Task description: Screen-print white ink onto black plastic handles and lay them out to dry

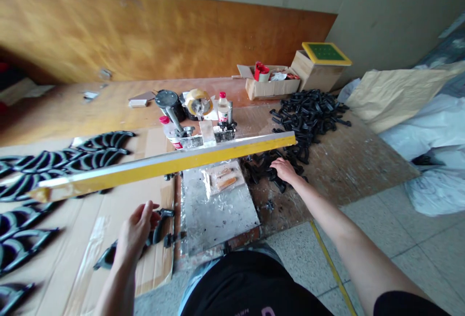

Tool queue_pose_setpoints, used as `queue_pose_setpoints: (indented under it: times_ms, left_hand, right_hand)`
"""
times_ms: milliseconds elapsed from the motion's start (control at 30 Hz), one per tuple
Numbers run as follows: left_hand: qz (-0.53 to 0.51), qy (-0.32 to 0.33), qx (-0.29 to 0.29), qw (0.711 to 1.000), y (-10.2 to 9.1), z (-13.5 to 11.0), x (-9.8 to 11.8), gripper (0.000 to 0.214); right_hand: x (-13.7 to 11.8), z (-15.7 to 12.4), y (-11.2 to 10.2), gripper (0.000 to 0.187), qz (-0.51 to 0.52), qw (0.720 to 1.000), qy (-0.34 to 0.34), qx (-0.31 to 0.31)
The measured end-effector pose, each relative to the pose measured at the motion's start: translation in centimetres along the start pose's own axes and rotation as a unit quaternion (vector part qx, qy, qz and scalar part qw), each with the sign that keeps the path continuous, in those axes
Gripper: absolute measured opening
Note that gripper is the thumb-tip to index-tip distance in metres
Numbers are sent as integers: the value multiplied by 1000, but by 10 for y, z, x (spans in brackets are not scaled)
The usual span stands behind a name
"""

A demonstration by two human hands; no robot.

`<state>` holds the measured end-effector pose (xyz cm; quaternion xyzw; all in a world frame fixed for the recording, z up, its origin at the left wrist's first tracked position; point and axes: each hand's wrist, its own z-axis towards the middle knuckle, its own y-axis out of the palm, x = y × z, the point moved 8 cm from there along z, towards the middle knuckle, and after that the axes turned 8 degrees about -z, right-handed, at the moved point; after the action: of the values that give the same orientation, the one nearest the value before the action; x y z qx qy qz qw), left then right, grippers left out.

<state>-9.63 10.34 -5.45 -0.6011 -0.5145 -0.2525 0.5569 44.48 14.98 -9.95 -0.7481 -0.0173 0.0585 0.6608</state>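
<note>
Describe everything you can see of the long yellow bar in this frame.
The long yellow bar is straight and slim, with a yellow front face and a pale, silvery upper edge; its left end looks stained brownish. Whether it is wood or metal cannot be told. It slants across the picture, right end higher, passing the far edge of the grey plate. A pale flat piece meets its upper edge. The left hand and right hand appear apart from it.
</note>
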Motion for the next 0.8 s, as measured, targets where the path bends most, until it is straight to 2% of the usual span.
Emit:
queue_pose_setpoints:
  times_ms: [133, 300, 400, 500, 600, 700, 800]
  left_hand:
    - [-33, -22, -15, 999, 1, -2, -1, 51]
    - [-61, -26, 13, 998, -14, -9, 2, 50]
    - [-80, -18, 50, 995, -28, -11, 11, 47]
    - [-103, 11, 64, 993, -29, -11, 36, 43]
    - [-140, 58, 59, 987, -17, -10, 76, 39]
    - [-195, 105, 55, 974, -5, -9, 114, 34]
    - [-232, 149, 82, 958, -6, -11, 143, 28]
  right_hand:
    - [-3, 1, -7, 28, -44, 996, -53, -56]
    - [12, 1, -31, 23, -40, 992, -25, -117]
    - [4, 6, -53, 17, 54, 995, -21, -81]
    - [-40, 16, -73, 8, 189, 980, -55, 35]
    - [-105, 22, -75, 9, 285, 944, -93, 138]
    - [-169, 25, -57, 27, 309, 923, -171, 153]
    - [-209, 24, -36, 32, 238, 930, -250, 125]
